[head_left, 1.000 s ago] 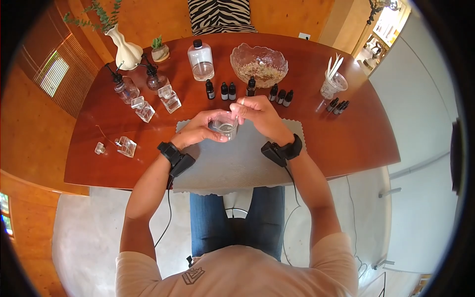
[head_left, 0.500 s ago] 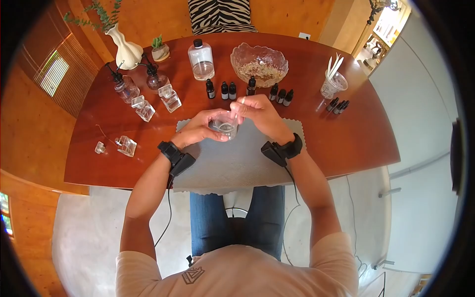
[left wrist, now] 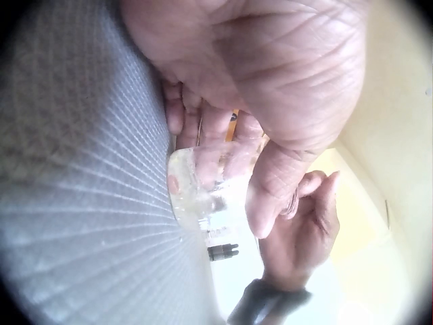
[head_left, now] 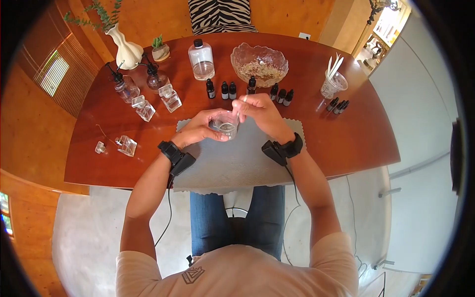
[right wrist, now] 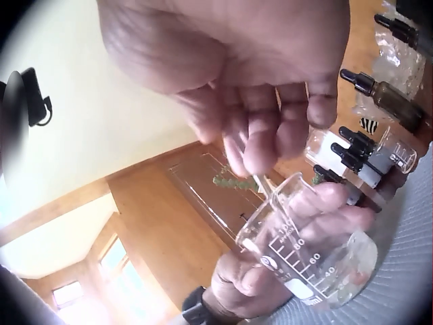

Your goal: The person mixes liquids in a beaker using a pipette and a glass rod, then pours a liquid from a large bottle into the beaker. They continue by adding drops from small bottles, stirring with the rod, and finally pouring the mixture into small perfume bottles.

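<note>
A clear glass beaker (head_left: 227, 129) stands on the grey mat (head_left: 232, 168), with a little clear liquid in its bottom. My left hand (head_left: 202, 129) grips it from the left, thumb on the near side and fingers around the far side. Measuring marks show on the beaker (right wrist: 308, 261) in the right wrist view. Above the rim, my right hand (head_left: 260, 115) pinches a thin clear rod (right wrist: 265, 186) that slants down into the beaker. The rod's upper end is hidden by the fingers.
Small black-capped bottles (head_left: 228, 91) line up beyond the hands, before a large clear bottle (head_left: 202, 64) and a glass bowl (head_left: 259, 64). Square glass bottles (head_left: 126, 146) lie to the left. A cup with white sticks (head_left: 333, 85) stands at the right.
The fingers of my right hand have shifted very slightly over the beaker. My left hand and the beaker look unmoved.
</note>
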Motion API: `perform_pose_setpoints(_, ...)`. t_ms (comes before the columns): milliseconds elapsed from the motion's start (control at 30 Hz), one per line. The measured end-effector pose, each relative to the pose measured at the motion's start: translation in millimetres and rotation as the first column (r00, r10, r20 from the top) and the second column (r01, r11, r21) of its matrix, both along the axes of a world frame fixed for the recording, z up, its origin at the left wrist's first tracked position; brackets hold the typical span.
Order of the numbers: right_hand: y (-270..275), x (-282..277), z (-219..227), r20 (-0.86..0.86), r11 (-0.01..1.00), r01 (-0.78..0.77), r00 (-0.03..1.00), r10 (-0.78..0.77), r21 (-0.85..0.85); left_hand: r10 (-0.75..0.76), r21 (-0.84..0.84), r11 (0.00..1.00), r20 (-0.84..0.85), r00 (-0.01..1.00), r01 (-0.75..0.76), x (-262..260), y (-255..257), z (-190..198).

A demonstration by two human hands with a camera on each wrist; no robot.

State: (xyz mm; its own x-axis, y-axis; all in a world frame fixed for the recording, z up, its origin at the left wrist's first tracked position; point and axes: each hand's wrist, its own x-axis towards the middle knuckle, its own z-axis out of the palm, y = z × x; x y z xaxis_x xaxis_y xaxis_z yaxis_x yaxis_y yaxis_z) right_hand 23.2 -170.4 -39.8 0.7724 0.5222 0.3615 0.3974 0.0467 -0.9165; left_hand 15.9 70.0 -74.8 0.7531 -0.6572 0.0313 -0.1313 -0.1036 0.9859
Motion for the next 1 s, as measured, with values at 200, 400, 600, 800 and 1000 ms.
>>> perform_pose_setpoints(200, -4.6, -7.4, 15.6, -0.044, 0.994, -0.053, 0.998, 0.049, -0.092, -0.007, 0.019, 1.000, 0.022, 1.000, 0.007, -0.3, 0.0, 2.2)
perform_pose_setpoints(400, -4.7, -4.4, 11.9, -0.038, 0.988, -0.095, 0.995, 0.091, -0.118, -0.003, 0.011, 1.000, 0.029, 1.000, 0.003, -1.2, -0.9, 3.0)
perform_pose_setpoints(600, -1.6, -2.1, 3.9, -0.009, 0.997, -0.040, 0.999, 0.039, -0.065, -0.018, 0.035, 0.999, 0.034, 0.999, 0.017, -0.7, -0.9, 3.6)
perform_pose_setpoints(800, -0.7, -1.7, 2.3, -0.019, 0.999, -0.009, 1.000, 0.008, -0.043, -0.021, 0.010, 1.000, 0.028, 0.999, 0.021, -1.7, -2.0, 4.9)
perform_pose_setpoints(1000, -2.8, -3.6, 7.0, -0.001, 0.998, 0.052, 0.999, -0.052, -0.018, -0.011, 0.042, 0.999, 0.040, 0.999, 0.010, 0.6, 0.0, 1.6)
